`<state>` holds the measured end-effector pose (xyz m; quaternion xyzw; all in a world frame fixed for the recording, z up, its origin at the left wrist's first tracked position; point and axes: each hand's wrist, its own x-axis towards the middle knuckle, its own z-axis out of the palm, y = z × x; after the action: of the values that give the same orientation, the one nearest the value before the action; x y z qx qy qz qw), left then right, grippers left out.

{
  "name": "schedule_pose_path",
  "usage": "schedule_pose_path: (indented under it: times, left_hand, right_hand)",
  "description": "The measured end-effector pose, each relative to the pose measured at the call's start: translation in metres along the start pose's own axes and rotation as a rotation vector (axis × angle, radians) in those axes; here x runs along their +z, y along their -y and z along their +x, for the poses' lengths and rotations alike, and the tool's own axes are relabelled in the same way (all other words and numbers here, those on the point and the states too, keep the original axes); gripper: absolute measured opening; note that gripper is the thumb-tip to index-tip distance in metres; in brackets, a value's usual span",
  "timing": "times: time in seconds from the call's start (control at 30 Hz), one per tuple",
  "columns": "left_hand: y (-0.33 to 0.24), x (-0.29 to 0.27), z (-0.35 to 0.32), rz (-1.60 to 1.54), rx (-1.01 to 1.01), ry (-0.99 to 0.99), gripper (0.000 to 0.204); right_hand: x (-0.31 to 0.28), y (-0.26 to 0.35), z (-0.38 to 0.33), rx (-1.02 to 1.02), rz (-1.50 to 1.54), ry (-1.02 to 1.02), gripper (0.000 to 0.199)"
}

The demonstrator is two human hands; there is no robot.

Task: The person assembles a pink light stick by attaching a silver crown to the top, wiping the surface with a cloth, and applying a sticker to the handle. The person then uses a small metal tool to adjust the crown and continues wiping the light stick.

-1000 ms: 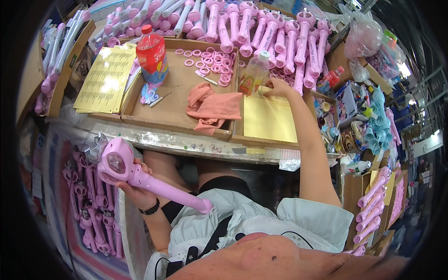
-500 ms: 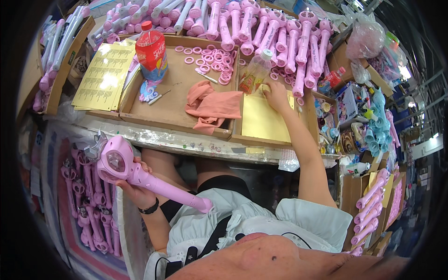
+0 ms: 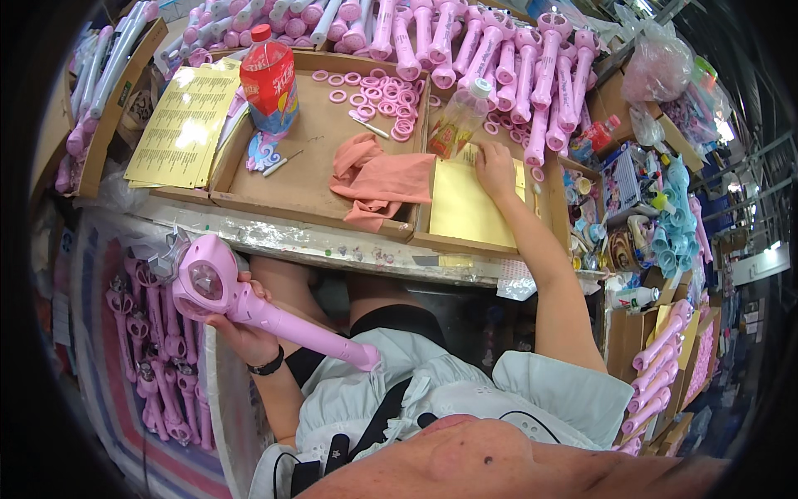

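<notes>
My left hand is wrapped round a pink toy wand just below its bulbous head. The wand's handle slants down to the right toward my lap, and a silver piece shows at the head's far left side. My right hand rests at the far edge of a yellow sheet, its fingers curled together on the paper. Fingertip contact is partly hidden by the hand. That sheet lies in a cardboard tray beside a nearly clear plastic bottle.
An orange cloth, pink rings and a red-labelled bottle occupy the cardboard tray to the left. Printed yellow sheets lie further left. Many pink wands are heaped at the back; others sit in a bag at lower left.
My right hand has shifted slightly to the right along the sheet's far edge. My left hand and the wand have hardly moved.
</notes>
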<state>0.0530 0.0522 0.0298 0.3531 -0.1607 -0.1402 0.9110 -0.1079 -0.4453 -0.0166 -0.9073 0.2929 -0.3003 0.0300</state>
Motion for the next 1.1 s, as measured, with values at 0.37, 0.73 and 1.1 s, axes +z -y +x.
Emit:
schedule_pose_path:
  times: [0.37, 0.73, 1.1]
  left_hand:
    - [0.000, 0.003, -0.001, 0.014, -0.013, -0.031, 0.086]
    - [0.004, 0.000, -0.003, 0.030, -0.013, -0.011, 0.089]
    - [0.006, 0.004, -0.003, 0.009, -0.020, -0.005, 0.091]
  right_hand:
    - [0.002, -0.007, 0.020, 0.138, -0.039, 0.148, 0.035]
    - [0.002, 0.001, 0.010, -0.050, -0.082, -0.075, 0.026]
    - [0.003, 0.000, 0.008, -0.106, -0.119, -0.146, 0.020]
